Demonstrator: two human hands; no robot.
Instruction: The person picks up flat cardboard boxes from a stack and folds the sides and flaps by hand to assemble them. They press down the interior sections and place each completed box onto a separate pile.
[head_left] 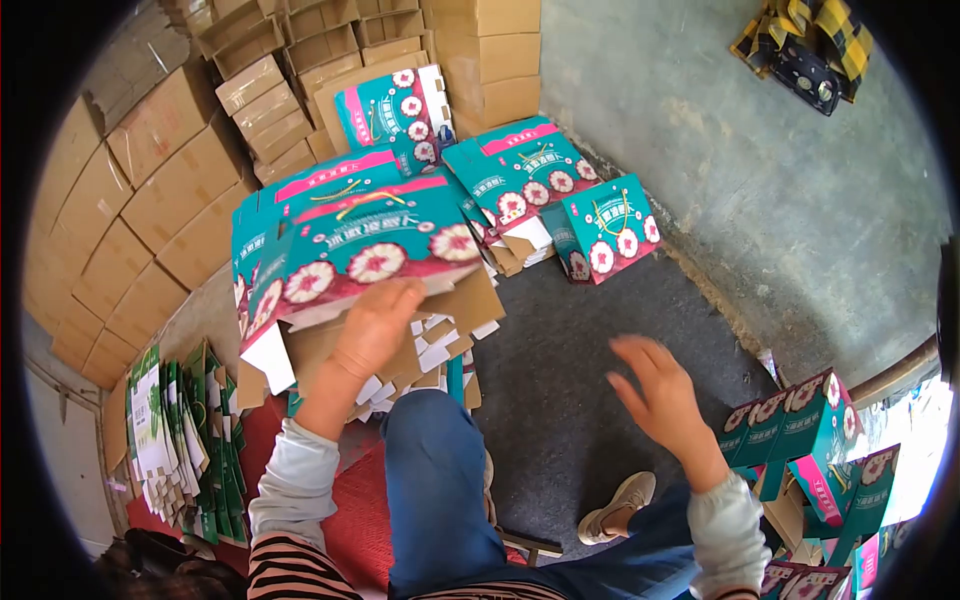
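My left hand (377, 325) is closed on the lower edge of a flat-folded teal gift box (365, 232), with part of its fingers hidden. White flowers or fruit slices, a pink band and a yellow cord handle show on this box. It lies at the top of a stack of similar flattened boxes (425, 352), whose brown and white flaps stick out towards me. Well off to the right, my right hand (657, 392) hovers above the dark floor, fingers apart and holding nothing. A standing teal box (610, 232) with a yellow cord is farther ahead of it.
Brown cartons (170, 160) are piled along the left and back. Green-and-white folded boxes (185, 440) stand at lower left. More teal boxes (800, 430) are stacked at right. A yellow-and-black checked cloth (845, 40) hangs by the grey wall (640, 90).
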